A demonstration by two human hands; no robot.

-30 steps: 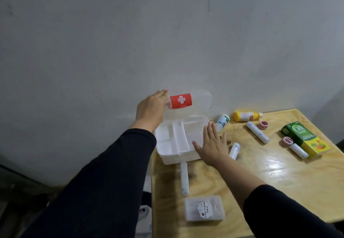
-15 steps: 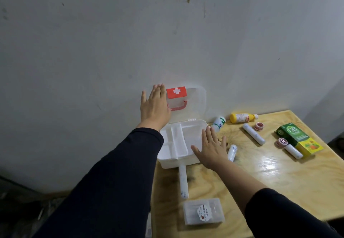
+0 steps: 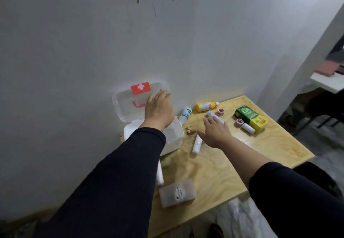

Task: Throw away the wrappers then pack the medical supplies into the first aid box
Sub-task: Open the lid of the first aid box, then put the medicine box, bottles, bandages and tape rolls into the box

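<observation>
Left hand [image 3: 159, 110] flat against the lid [image 3: 130, 103], fingers straight. Right hand [image 3: 216, 132] fingers spread above the white tube [image 3: 216, 116]: grip mid-length, carry into first aid box [image 3: 175, 135].

Dim, soft-focus wide-angle view; glare upper right, edges bent and blurred.

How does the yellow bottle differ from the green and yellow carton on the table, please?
The yellow bottle is rounded and lies on its side near the wall; the green and yellow carton is a flat-sided box nearer the table's right edge. The bottle is mostly yellow, the carton half green. Both rest untouched on the wooden table.
</observation>
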